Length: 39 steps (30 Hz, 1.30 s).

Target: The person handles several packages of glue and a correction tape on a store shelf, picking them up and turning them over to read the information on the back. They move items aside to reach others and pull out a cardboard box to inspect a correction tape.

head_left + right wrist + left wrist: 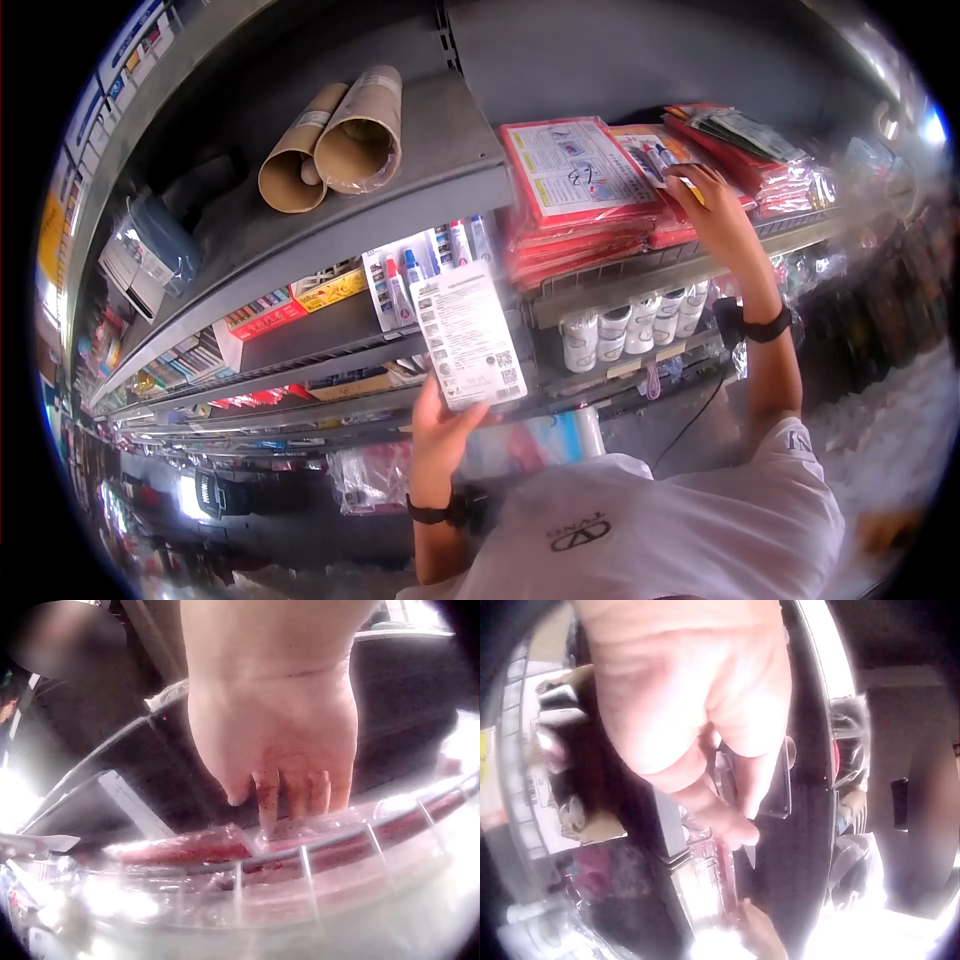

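Observation:
In the head view my left hand [440,425] grips the bottom edge of a white printed card pack [468,335]. The pack stands upright, with small text and a square code facing me. From the left wrist view, the fingers [720,817] and thumb close together on it. Higher up on the right, my right hand [715,205] reaches onto the shelf, fingertips at a plastic-wrapped red packet [665,232] with a blue-and-white pen-like shape on it. In the right wrist view the fingers [268,799] point down at red, clear-wrapped packets.
Beside my right hand are stacks of red packets [580,170]. Two cardboard tubes [375,110] lie on the upper left shelf. Carded red and blue tubes [393,285] stand behind my left hand's pack. White bottles [612,335] line the shelf below the wire-edged one.

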{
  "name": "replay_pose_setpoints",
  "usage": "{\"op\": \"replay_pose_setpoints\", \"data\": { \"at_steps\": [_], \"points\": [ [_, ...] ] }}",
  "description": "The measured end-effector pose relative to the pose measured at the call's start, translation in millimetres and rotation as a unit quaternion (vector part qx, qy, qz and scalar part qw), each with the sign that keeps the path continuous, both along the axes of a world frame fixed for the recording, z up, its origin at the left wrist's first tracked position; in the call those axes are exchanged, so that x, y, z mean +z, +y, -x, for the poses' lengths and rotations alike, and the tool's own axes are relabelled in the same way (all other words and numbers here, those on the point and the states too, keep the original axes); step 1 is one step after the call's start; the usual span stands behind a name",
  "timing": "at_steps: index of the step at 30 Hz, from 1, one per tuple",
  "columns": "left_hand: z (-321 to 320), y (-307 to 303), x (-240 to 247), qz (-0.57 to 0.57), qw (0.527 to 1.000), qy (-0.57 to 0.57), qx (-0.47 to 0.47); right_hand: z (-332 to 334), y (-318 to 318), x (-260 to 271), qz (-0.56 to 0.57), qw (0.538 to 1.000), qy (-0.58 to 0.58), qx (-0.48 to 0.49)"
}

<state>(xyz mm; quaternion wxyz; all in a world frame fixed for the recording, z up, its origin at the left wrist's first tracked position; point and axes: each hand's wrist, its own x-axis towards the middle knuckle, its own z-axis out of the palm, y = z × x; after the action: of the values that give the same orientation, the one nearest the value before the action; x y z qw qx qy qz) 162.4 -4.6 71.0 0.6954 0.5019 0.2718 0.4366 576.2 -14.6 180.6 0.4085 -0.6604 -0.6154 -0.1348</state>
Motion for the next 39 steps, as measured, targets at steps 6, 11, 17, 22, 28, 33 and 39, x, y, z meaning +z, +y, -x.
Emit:
{"op": "replay_pose_setpoints", "data": {
  "at_steps": [6,11,17,22,28,33,39],
  "points": [
    [17,2,-34,0.044,0.992,-0.115,-0.029,-31,24,-20,0.082,0.994,-0.078,-0.008],
    [21,5,-46,0.047,0.984,-0.171,-0.03,-28,-5,-7,0.149,0.983,-0.103,-0.025],
    [20,2,-40,0.02,0.98,-0.185,-0.076,-2,-57,-8,0.094,0.982,-0.14,-0.083],
    [20,5,-36,0.141,0.945,-0.283,-0.089,-5,-73,-34,-0.016,0.992,-0.05,-0.113],
    [20,9,-35,0.018,0.964,-0.246,-0.102,13,-84,-56,-0.299,0.851,0.431,0.01],
    [4,-6,3,-0.015,0.999,-0.032,0.015,47,-83,-69,-0.22,0.689,0.672,0.162],
    [14,-2,0,-0.009,0.994,-0.104,-0.005,87,-79,-71,-0.134,0.617,0.727,0.269]
  ]
}}
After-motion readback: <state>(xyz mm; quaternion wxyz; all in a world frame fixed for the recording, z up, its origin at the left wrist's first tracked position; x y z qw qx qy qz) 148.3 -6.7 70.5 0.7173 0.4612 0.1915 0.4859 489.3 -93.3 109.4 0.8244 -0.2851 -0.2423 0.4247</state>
